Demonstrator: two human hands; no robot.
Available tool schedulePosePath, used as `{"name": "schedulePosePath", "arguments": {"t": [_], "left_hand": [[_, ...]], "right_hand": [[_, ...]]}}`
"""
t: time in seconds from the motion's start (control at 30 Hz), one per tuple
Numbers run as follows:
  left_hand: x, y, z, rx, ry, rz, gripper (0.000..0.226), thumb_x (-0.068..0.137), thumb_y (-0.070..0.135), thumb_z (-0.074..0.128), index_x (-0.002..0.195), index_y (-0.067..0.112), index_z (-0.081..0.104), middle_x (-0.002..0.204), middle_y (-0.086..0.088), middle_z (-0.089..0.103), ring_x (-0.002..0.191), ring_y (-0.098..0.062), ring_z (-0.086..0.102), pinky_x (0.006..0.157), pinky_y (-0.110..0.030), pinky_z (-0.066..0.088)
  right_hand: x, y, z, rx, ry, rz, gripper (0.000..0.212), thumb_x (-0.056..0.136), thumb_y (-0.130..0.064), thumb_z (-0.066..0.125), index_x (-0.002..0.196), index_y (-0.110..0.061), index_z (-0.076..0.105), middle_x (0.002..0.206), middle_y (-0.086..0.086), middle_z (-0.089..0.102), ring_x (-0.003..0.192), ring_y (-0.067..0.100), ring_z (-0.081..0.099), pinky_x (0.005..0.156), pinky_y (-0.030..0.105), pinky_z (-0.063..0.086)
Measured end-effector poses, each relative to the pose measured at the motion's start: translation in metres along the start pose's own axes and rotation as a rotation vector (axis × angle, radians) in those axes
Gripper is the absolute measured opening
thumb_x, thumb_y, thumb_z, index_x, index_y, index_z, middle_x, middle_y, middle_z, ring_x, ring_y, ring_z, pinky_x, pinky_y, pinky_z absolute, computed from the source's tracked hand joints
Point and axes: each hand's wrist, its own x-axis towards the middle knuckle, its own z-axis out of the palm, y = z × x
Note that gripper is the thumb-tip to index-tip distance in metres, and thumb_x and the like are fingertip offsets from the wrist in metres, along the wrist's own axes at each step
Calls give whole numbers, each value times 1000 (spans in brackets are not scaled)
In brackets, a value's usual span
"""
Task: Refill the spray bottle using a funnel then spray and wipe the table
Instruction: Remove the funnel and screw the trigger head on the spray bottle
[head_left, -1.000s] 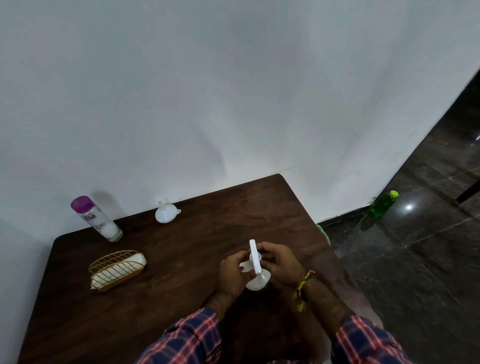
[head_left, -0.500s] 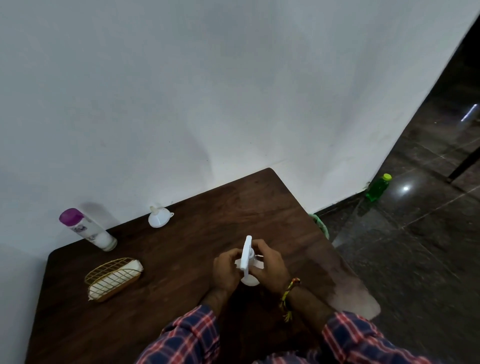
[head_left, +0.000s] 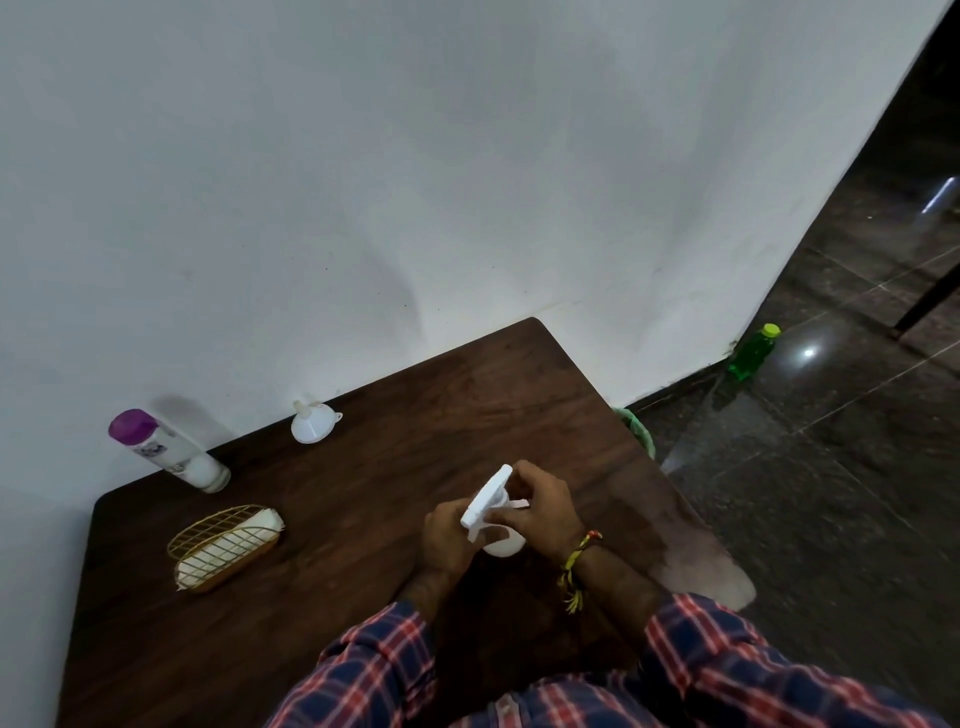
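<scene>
On the wooden table (head_left: 363, 519), the funnel (head_left: 312, 428) waits unused by the wall. The left hand (head_left: 448, 535) wraps the white spray bottle (head_left: 500, 538); the right hand (head_left: 540, 512) pinches its trigger head (head_left: 485, 499), now turned and tilted since a second ago, likely unscrewing for refilling.

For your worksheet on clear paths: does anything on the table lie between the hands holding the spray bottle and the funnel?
Nothing visible does. Bare table lies between the spray bottle and the funnel.

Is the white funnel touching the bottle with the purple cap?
Apart. The head view shows the funnel sitting by the wall, with a clear stretch of bare brown table between it and the purple-capped bottle.
</scene>
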Motion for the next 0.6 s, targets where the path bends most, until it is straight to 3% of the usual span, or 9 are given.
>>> {"name": "schedulePosePath", "arguments": {"t": [0.07,0.13,0.2,0.27,0.33,0.43,0.5,0.6], "left_hand": [[1,-2,1,52,5,3,23,78,26,80,97,15,73,82,11,69,71,2,63,58,-4,45],[2,-4,2,59,21,9,27,81,29,77,102,13,73,85,10,68,80,-8,67,62,-5,47],[1,-5,3,38,22,-8,44,72,33,84,110,17,71,95,8,70,87,-9,67,74,-18,54],[-1,-9,5,-21,37,-69,57,64,36,87,115,18,67,106,7,70,94,-8,66,81,-26,56],[-1,-14,7,-18,35,-100,61,63,43,86,114,17,67,108,6,70,97,-8,66,78,-20,53],[-3,-15,8,-32,35,-123,58,64,38,87,113,15,66,104,5,71,94,-9,67,70,-10,48],[-5,-14,8,-54,-14,-126,54,68,33,86,115,17,65,104,7,69,96,-9,66,72,-13,52],[-5,-16,8,-17,-69,-61,59,72,47,79,123,23,64,117,5,69,101,-7,66,84,-26,56]], "right_hand": [[0,-4,3,17,-35,2,50,60,-38,82,100,-18,59,87,-4,68,80,9,65,71,28,54],[1,-1,2,93,-139,8,52,71,-30,76,120,-22,61,105,-4,71,97,7,67,86,28,55],[3,4,-1,110,-155,45,37,75,-26,75,112,-22,68,101,-4,73,96,8,68,88,36,55],[2,2,-1,80,-59,71,35,66,-30,84,93,-17,65,86,-4,71,80,7,66,75,31,56],[1,-5,1,48,-23,86,46,60,-32,87,94,-22,58,87,-7,68,80,5,63,71,26,54],[3,1,-5,113,-216,64,53,74,-19,80,123,-23,60,116,-7,67,107,8,63,93,30,53],[5,6,-13,155,-268,62,39,78,-14,77,116,-15,68,110,1,72,104,14,67,93,37,54],[0,-3,-5,108,-49,104,29,63,-30,88,82,-22,67,80,-5,71,76,6,67,72,32,57]]}}
